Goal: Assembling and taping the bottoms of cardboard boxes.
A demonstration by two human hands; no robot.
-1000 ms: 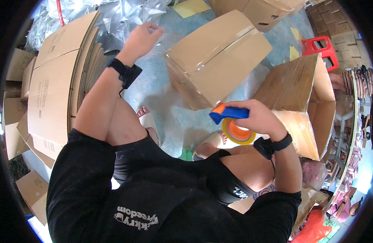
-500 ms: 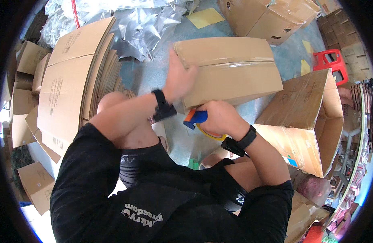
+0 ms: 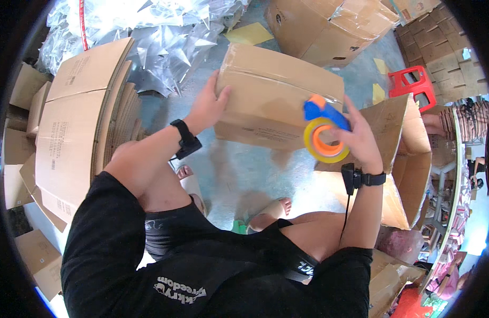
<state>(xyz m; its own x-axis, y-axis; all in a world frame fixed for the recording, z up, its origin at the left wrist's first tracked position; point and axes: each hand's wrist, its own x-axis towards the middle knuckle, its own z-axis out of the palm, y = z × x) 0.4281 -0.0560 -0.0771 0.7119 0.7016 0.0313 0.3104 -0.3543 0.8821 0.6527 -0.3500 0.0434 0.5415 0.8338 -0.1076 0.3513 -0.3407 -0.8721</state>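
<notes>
A closed cardboard box with shiny clear tape along its seam is in front of me, tilted down toward the right. My left hand grips its left end, thumb on the front face and fingers round the side. In my right hand is a tape dispenser, with a blue body, an orange tip and a yellow tape roll on an orange core. That hand is at the box's right end, its fingertips partly behind the dispenser and the box edge.
Flattened cartons stand stacked at left. Silvery star-shaped pieces in clear plastic lie at the far left. A big carton stands behind, an open carton at right, beyond it a red stool. Another person's arm shows at far right.
My right hand has swung from the box's lower left edge to its right end with the tape dispenser. My left hand has settled on the left end, and the box has turned clockwise.
</notes>
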